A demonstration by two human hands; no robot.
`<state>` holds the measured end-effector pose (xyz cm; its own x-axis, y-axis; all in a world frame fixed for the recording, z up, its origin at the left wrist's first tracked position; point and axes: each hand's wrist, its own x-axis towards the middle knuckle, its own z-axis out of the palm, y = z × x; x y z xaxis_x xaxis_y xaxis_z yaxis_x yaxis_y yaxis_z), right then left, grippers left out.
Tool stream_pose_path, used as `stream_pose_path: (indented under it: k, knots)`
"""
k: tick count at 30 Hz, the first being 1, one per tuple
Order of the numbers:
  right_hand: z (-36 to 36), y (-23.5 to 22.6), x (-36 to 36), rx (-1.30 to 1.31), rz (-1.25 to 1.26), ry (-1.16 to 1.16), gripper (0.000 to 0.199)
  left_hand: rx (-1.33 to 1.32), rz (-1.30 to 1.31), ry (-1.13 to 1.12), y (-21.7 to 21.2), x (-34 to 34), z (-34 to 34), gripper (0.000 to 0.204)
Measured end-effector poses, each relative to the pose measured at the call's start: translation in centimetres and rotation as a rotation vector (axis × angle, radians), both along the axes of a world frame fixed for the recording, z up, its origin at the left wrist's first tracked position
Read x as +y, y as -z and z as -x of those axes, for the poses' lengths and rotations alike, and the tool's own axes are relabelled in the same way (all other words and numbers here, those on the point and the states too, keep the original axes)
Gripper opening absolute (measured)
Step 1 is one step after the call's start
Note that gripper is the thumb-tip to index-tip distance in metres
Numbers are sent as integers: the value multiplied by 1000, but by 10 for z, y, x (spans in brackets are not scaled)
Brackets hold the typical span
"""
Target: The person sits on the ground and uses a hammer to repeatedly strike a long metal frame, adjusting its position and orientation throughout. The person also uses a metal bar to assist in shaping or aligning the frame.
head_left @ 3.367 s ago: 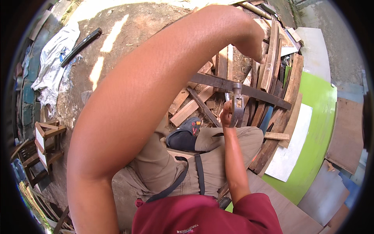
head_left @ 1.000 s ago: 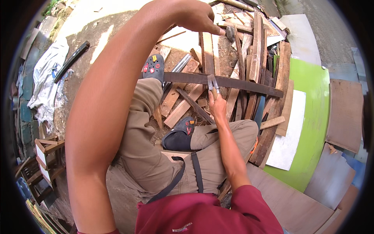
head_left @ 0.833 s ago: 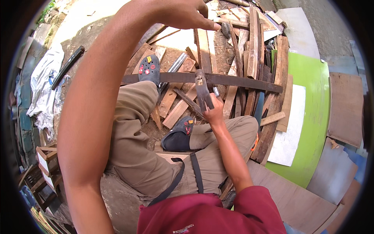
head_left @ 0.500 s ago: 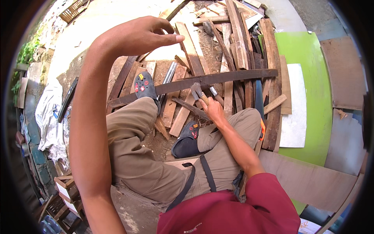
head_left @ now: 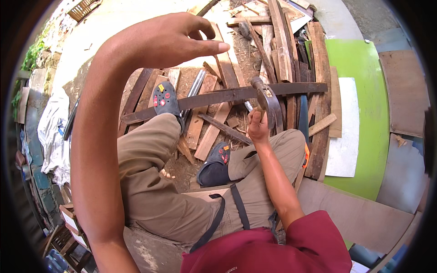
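In my right hand (head_left: pixel 258 128) is a claw hammer (head_left: pixel 267 98), gripped by its handle with the head raised in front of a long dark wooden strip (head_left: pixel 214 97). That strip lies crosswise over several loose boards. My left clog (head_left: pixel 165 99) presses on its left part. Well above the strip, my left hand (head_left: pixel 186 42) is held up with the wrist bent, the thumb stretched out and the fingers loosely curved apart, holding nothing. Some of its fingers are hidden behind the thumb side.
Stacked wooden boards (head_left: pixel 315 109) fill the right side, beside a white sheet (head_left: pixel 342 132) and a green panel (head_left: pixel 366 123). A blue saw-like blade (head_left: pixel 303 116) stands among the boards. White cloth (head_left: pixel 53 136) lies at left. My right clog (head_left: pixel 216 159) rests near the offcuts.
The hammer has risen and turned, with its head now higher and further right. My right hand moved slightly right. My left hand shifted a little right and stays raised.
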<state>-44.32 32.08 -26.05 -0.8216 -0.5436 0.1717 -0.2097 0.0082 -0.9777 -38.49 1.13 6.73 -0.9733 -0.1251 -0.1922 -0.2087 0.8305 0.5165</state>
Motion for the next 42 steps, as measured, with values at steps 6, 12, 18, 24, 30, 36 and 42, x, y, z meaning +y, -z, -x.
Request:
stream_pose_path:
  k: [6,12,18,24,30,36,42]
  knots:
    - [-3,61,0,168,-717,162,55,-20,44,40,4,13,15,66]
    - [-21,1,-9,268,-333,147,54,-14,113,35,-1,-1,8,67]
    - [8,60,6,112,-774,133,52,6,108,41,-4,14,18,67]
    - [-2,-7,-16,192,-154,97,52,3,105,14,3,-4,-2,66]
    - [0,62,8,313,-295,173,55,-61,128,-2,6,-7,3,66]
    - [-9,36,-1,190,-508,221,52,-61,123,-15,0,-9,-4,64]
    - [-8,33,-8,248,-502,195,59,-14,96,17,-11,6,6,65]
